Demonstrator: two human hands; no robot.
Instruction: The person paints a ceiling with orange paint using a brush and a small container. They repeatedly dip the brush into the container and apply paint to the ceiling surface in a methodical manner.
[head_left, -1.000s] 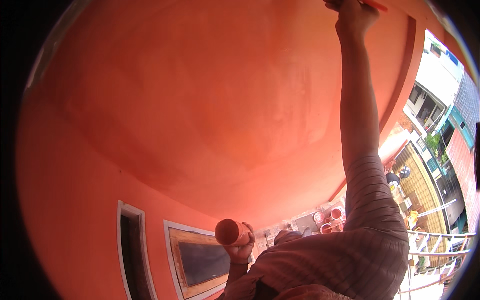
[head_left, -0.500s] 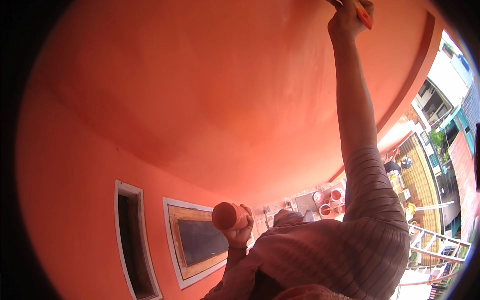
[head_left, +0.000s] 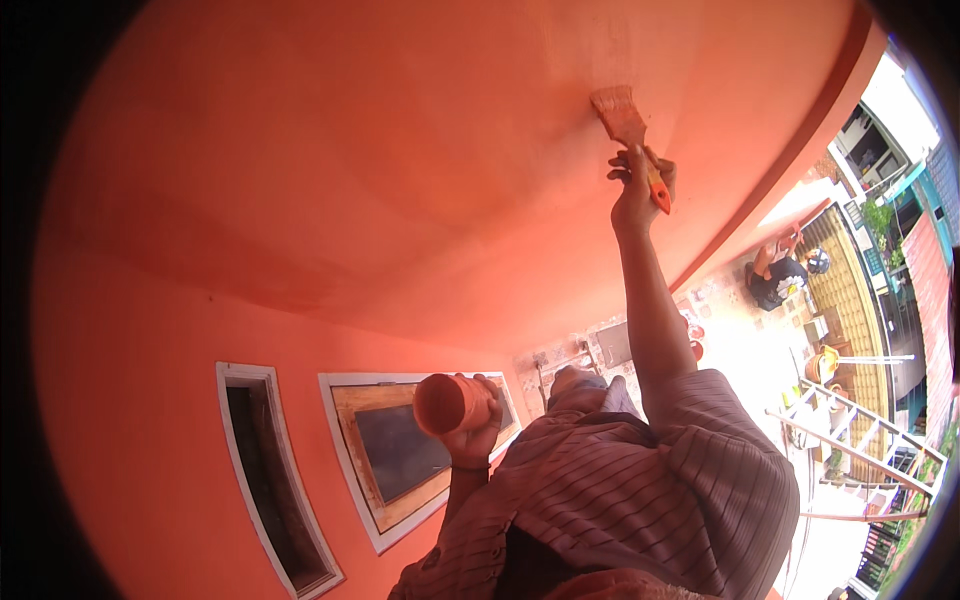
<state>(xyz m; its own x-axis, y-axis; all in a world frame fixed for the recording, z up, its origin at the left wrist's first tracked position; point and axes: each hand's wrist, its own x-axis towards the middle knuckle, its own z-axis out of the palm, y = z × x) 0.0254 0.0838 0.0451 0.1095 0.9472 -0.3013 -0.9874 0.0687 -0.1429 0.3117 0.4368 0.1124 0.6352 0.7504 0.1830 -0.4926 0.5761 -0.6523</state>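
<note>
My right hand point(head_left: 642, 190) reaches up and grips a flat paintbrush point(head_left: 622, 115) by its handle, which has an orange-red end. The wide bristles, coated in orange paint, lie against the orange overhead surface point(head_left: 400, 170), beside faint streaks. Lower on the left, my left hand point(head_left: 478, 440) is wrapped around an orange paint-covered cup point(head_left: 447, 404). Its mouth is turned toward the view; how much paint is inside cannot be made out.
A white-framed window point(head_left: 405, 455) and a narrow dark opening point(head_left: 262, 480) are set in the orange wall. At right stand a ladder point(head_left: 865, 435) and, lower down, a person in dark clothing point(head_left: 778, 282). Part of a bucket point(head_left: 697, 350) shows behind my right arm.
My right hand has come down and left from the top edge with the paintbrush, whose bristles now show. My left hand still holds the cup, slightly shifted. The bent person has come into sight.
</note>
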